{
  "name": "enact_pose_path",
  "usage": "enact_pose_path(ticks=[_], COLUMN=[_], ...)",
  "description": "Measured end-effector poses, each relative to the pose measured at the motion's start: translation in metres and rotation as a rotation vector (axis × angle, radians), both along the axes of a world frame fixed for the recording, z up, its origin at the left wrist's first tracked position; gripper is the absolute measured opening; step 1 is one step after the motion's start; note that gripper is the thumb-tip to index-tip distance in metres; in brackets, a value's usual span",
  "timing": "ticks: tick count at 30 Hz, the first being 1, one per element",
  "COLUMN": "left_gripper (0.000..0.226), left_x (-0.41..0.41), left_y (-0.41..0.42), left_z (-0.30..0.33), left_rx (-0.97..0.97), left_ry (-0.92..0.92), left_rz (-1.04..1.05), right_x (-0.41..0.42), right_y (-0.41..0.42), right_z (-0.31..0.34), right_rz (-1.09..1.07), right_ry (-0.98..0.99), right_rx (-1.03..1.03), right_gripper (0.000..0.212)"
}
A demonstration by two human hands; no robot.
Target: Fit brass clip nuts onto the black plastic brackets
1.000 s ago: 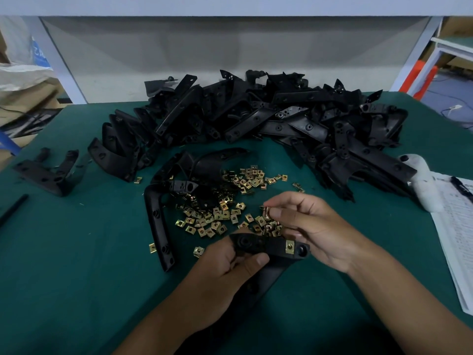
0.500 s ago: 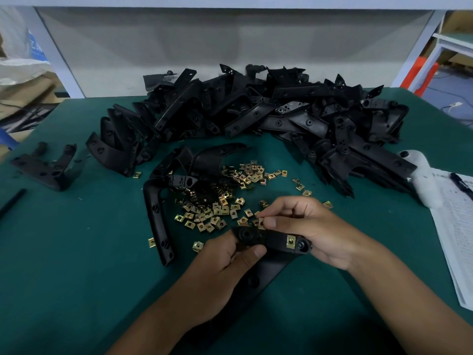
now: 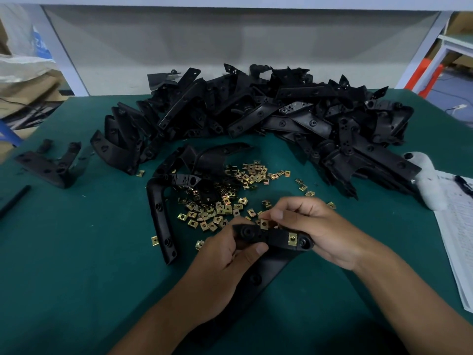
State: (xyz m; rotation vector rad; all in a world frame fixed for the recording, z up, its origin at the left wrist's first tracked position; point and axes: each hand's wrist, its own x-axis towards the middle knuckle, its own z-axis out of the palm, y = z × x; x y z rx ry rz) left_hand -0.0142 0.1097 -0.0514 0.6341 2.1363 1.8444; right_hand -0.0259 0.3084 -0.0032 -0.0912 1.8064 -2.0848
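Our right hand (image 3: 322,229) pinches a brass clip nut (image 3: 264,223) between thumb and forefinger at the top edge of the black bracket (image 3: 275,239), while our left hand (image 3: 225,254) grips that bracket's left end, thumb curled over its face. One fitted nut (image 3: 292,238) already sits near the bracket's right end. Just beyond our hands we see loose clip nuts (image 3: 225,201) scattered on the green table (image 3: 76,265), a bent bracket (image 3: 161,216) beside them, and a bracket heap (image 3: 268,116) behind. Papers (image 3: 458,226) lie at the right.
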Motion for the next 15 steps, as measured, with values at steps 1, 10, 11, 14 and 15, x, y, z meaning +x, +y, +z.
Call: enact_pose_path(ticks=[1, 10, 11, 14, 15], left_gripper=[0.02, 0.018, 0.019, 0.013, 0.01], left_x=[-0.0001, -0.0002, -0.0001, -0.0001, -0.0001], left_y=[-0.0001, 0.0003, 0.0005, 0.0009, 0.0008], left_z=[0.0002, -0.0005, -0.001, -0.001, -0.0009], left_rx=[0.009, 0.04, 0.029, 0.031, 0.029], left_ry=[0.004, 0.017, 0.027, 0.028, 0.031], left_rz=[0.012, 0.024, 0.03, 0.06, 0.072], right_x=[0.0, 0.0, -0.0003, -0.0015, -0.0015], right_y=[0.0, 0.0033, 0.0032, 0.0032, 0.0026], right_z=[-0.0004, -0.0036, -0.0042, -0.0061, -0.0063], right_rz=[0.001, 0.001, -0.001, -0.019, -0.022], right_ry=[0.026, 0.236, 0.251, 0.28, 0.283], right_rx=[0.018, 0.209, 0.224, 0.256, 0.255], right_gripper=[0.018, 0.025, 0.021, 0.024, 0.025])
